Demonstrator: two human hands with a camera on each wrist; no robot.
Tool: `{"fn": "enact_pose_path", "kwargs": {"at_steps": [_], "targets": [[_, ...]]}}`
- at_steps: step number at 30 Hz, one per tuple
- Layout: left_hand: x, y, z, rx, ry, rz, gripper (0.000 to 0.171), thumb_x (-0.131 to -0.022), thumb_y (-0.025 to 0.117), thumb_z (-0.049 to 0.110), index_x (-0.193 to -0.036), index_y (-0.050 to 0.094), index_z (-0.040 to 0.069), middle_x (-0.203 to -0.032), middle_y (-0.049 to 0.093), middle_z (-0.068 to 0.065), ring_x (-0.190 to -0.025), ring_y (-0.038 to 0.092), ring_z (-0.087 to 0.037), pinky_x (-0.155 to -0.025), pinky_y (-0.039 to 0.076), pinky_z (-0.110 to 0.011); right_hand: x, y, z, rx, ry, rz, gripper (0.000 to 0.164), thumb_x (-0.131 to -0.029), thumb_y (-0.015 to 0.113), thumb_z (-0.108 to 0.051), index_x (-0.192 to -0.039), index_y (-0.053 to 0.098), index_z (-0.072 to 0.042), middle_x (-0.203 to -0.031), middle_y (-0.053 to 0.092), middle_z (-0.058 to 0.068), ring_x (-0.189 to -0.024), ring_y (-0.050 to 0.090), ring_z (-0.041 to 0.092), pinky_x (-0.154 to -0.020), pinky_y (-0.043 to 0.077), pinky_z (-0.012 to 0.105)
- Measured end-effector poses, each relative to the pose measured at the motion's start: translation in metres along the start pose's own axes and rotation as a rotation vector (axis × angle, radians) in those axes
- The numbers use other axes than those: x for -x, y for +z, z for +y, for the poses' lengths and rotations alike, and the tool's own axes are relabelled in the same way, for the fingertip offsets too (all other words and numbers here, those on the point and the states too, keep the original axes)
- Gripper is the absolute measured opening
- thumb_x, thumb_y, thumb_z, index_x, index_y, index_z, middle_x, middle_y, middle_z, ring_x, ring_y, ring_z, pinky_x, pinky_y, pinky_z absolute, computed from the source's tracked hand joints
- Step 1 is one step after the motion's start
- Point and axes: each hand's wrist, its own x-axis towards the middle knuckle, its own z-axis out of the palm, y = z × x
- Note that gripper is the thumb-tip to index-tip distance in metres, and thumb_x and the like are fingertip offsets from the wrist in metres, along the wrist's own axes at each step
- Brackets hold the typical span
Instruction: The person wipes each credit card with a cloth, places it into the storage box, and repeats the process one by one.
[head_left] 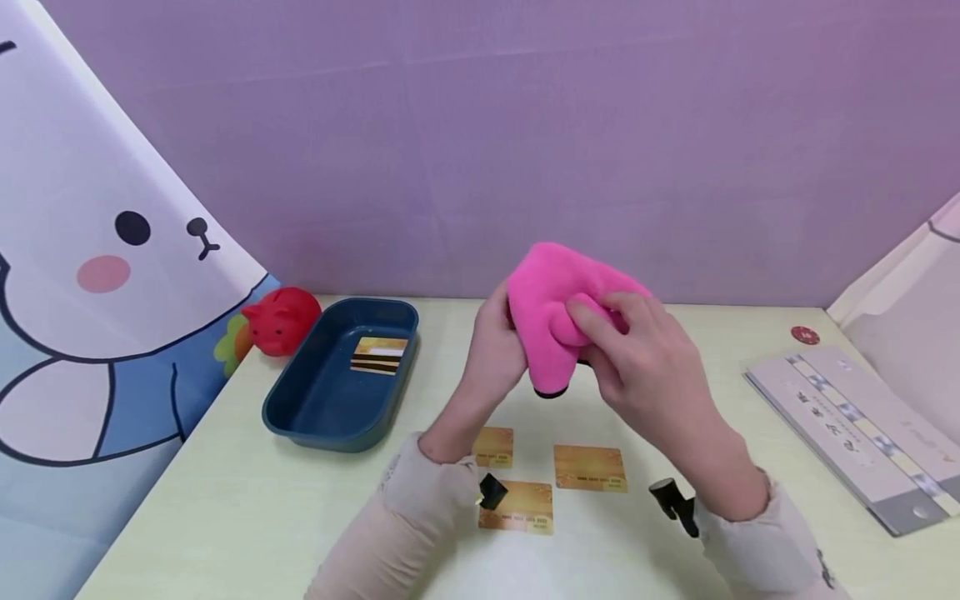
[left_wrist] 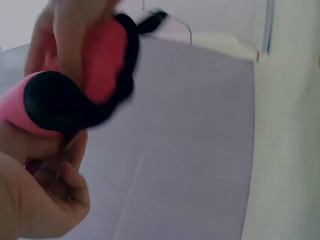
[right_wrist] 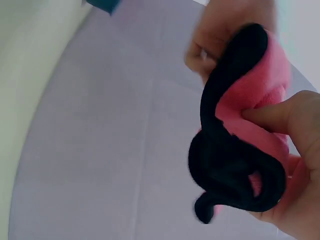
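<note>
Held up at frame centre, above the table (head_left: 225, 500): pink cloth (head_left: 551, 308) with a black edge, gripped by both hands. Left hand (head_left: 495, 346) curled round its left side, right hand (head_left: 637, 358) pinching its front. Below, three cards (head_left: 588, 467); left of centre, blue tray (head_left: 300, 400) with another card.

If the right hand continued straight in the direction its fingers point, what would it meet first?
Probably the left hand: the right hand points leftward across the pink cloth both hold; depth is unclear.
</note>
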Motion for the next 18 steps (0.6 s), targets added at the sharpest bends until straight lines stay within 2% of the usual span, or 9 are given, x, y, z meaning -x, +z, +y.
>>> {"fn": "enact_pose_path", "kwargs": {"at_steps": [2, 6, 10, 12, 16, 18], "targets": [[0.002, 0.002, 0.002, 0.042, -0.003, -0.008, 0.033, -0.094, 0.06, -0.002, -0.127, 0.058, 0.001, -0.106, 0.063, -0.016, -0.089, 0.057, -0.013, -0.08, 0.05, -0.025, 0.001, 0.003, -0.003, 0.003, 0.017, -0.005, 0.037, -0.084, 0.078, -0.011, -0.12, 0.071, -0.01, -0.104, 0.063, 0.022, -0.087, 0.06, 0.04, -0.073, 0.053, 0.05], [0.002, 0.003, 0.004, 0.056, -0.024, -0.009, 0.038, -0.094, 0.059, -0.005, -0.131, 0.057, 0.002, -0.104, 0.065, -0.016, -0.086, 0.058, -0.014, -0.077, 0.05, -0.024, 0.002, 0.004, -0.003, 0.004, 0.079, -0.011, 0.039, -0.082, 0.081, -0.01, -0.12, 0.072, -0.01, -0.107, 0.065, 0.022, -0.086, 0.061, 0.041, -0.071, 0.054, 0.051], [0.001, 0.003, 0.005, 0.021, -0.029, -0.019, 0.036, -0.093, 0.053, -0.011, -0.128, 0.058, 0.001, -0.101, 0.069, -0.019, -0.081, 0.057, -0.015, -0.073, 0.048, -0.024, 0.003, 0.001, 0.0, 0.021, 0.133, -0.032, 0.037, -0.082, 0.08, -0.009, -0.119, 0.072, -0.011, -0.108, 0.066, 0.022, -0.089, 0.061, 0.041, -0.067, 0.055, 0.054], [-0.001, 0.003, 0.005, 0.009, -0.029, -0.029, 0.034, -0.093, 0.053, -0.013, -0.124, 0.059, 0.001, -0.101, 0.071, -0.021, -0.08, 0.059, -0.015, -0.073, 0.052, -0.024, 0.003, -0.002, 0.002, 0.036, 0.168, -0.047, 0.037, -0.083, 0.078, -0.009, -0.12, 0.071, -0.011, -0.109, 0.066, 0.022, -0.091, 0.061, 0.041, -0.064, 0.055, 0.055], [-0.004, 0.0, 0.004, -0.009, -0.014, -0.068, 0.027, -0.095, 0.058, -0.007, -0.12, 0.06, 0.002, -0.098, 0.072, -0.02, -0.078, 0.065, -0.015, -0.072, 0.056, -0.026, 0.004, -0.007, 0.006, 0.064, 0.247, -0.077, 0.039, -0.085, 0.076, -0.009, -0.123, 0.069, -0.009, -0.107, 0.065, 0.022, -0.092, 0.061, 0.04, -0.06, 0.054, 0.058], [-0.005, -0.004, 0.005, -0.029, 0.005, -0.082, 0.026, -0.095, 0.062, -0.002, -0.121, 0.061, 0.004, -0.094, 0.071, -0.019, -0.073, 0.063, -0.015, -0.068, 0.053, -0.024, 0.003, -0.01, 0.008, 0.077, 0.28, -0.087, 0.039, -0.085, 0.075, -0.008, -0.124, 0.069, -0.008, -0.105, 0.064, 0.022, -0.093, 0.06, 0.04, -0.059, 0.053, 0.059]]}}
